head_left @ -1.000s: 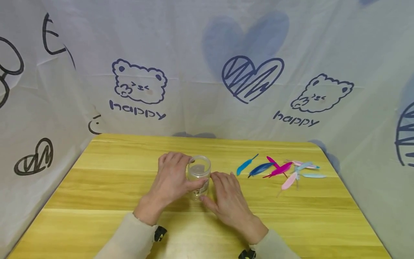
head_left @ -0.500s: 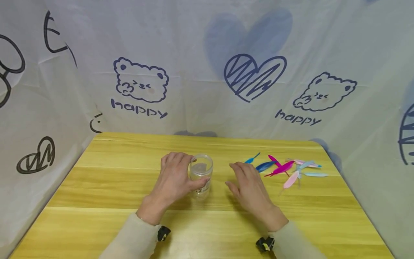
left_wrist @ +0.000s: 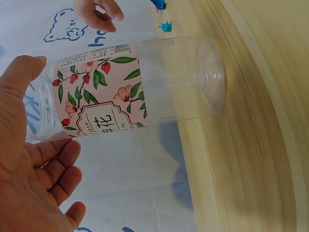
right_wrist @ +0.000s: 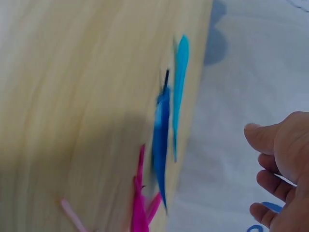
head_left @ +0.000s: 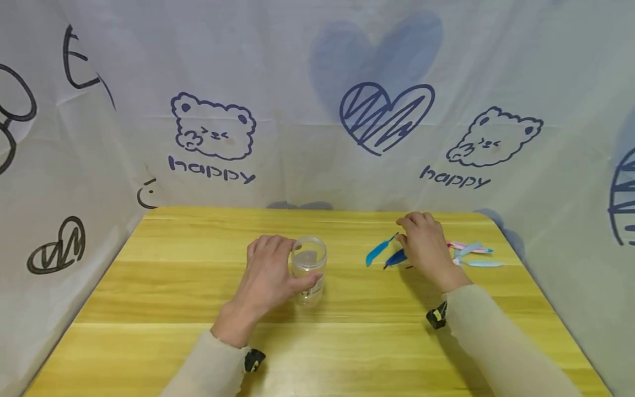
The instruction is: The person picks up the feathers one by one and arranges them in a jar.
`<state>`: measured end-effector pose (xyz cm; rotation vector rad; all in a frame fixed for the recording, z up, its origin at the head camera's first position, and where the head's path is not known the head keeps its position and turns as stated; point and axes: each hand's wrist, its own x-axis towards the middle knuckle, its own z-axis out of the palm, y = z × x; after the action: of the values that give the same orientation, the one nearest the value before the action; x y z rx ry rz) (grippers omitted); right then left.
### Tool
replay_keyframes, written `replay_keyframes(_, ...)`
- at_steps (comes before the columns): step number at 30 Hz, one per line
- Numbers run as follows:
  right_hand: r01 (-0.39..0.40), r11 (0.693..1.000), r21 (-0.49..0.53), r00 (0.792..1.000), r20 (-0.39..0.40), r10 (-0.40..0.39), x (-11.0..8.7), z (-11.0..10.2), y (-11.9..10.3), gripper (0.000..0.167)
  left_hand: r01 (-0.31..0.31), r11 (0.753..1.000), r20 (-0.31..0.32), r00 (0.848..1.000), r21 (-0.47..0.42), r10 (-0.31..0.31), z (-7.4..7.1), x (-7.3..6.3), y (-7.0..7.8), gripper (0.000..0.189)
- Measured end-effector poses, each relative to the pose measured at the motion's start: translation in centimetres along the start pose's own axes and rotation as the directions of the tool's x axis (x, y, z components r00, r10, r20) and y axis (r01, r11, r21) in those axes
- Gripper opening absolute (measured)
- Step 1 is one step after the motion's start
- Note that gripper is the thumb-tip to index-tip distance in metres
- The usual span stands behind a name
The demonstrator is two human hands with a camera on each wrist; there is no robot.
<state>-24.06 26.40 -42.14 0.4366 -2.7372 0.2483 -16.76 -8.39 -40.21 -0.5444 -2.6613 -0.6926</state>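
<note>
Upright on the table stands a clear plastic jar [head_left: 310,298] without a lid, a pink flowered label [left_wrist: 130,72] round its upper half. My left hand [head_left: 270,275] holds it near the neck, thumb on the near side and fingers round the far side. My right hand [head_left: 429,248] hovers over the feathers with its fingers loosely bent and nothing in them. Left of that hand lie a bright blue feather [head_left: 378,253] and a dark blue feather [right_wrist: 161,130]. Magenta feathers [right_wrist: 139,215] are mostly covered by the hand in the head view.
Pale blue and pink feathers [head_left: 485,263] lie right of my right hand. The wood-grain table [head_left: 173,286] meets a white printed curtain [head_left: 297,154] along its back edge, and more curtain hangs at both sides.
My right hand has left the jar's side and moved right and away from me, over the feathers. My left hand keeps its hold on the jar.
</note>
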Motion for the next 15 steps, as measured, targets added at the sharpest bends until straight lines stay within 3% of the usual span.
replay_keyframes(5, 0.028, 0.999, -0.040, 0.995, 0.093, -0.024, 1.3, 1.3, 1.1, 0.034, 0.006, 1.000, -0.003, 1.000, 0.002, -0.006, 0.1, -0.1, -0.1, 0.072)
replay_keyframes(11, 0.078, 0.997, -0.024, 0.992, 0.100, -0.075, 1.6, 3.2, 2.0, 0.033, 0.003, 1.000, 0.004, 1.000, -0.003, -0.003, 0.1, 0.0, -0.1, 0.072)
replay_keyframes(15, 0.002, 0.998, 0.061, 0.988, 0.155, -0.012, 1.6, 4.1, 2.4, 0.033, 0.006, 1.000, 0.004, 1.000, -0.004, -0.006, 0.2, -0.1, -0.1, 0.072)
